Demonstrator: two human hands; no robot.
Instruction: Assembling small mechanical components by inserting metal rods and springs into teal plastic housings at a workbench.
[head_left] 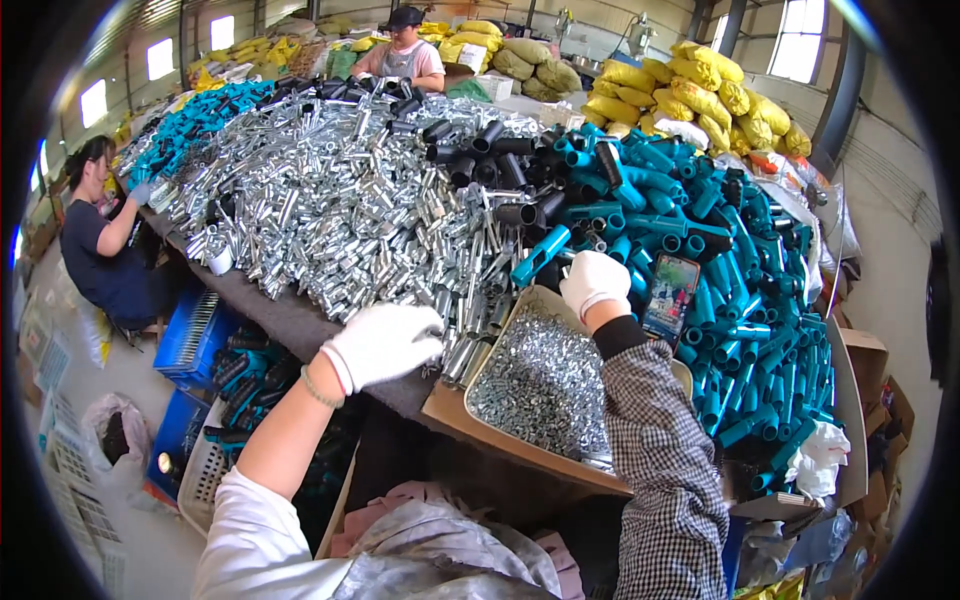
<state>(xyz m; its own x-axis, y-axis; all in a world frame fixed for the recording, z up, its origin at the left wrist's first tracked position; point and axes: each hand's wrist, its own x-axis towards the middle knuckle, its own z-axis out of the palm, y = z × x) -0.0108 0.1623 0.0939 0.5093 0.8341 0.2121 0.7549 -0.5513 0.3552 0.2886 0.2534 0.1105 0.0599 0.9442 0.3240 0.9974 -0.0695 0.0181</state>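
My left hand (388,345), in a white glove, hovers at the near edge of a heap of shiny metal tubes (330,215). Its fingers are curled together, and anything inside them is hidden. My right hand (597,284), also white-gloved, is closed like a fist above the far rim of a tray of small metal pieces (540,375). What it holds, if anything, does not show. Just left of this fist lies a teal tubular handle (541,257); I cannot tell whether they touch. Several larger metal cylinders (462,360) lie between the tray and my left hand.
Teal tubular handles (745,330) are piled at the right, with a phone (670,297) propped against them. Black tubes (488,150) lie behind. One person (110,240) works at the left, another (402,55) at the far side. Blue crates (192,335) stand below the table's left edge.
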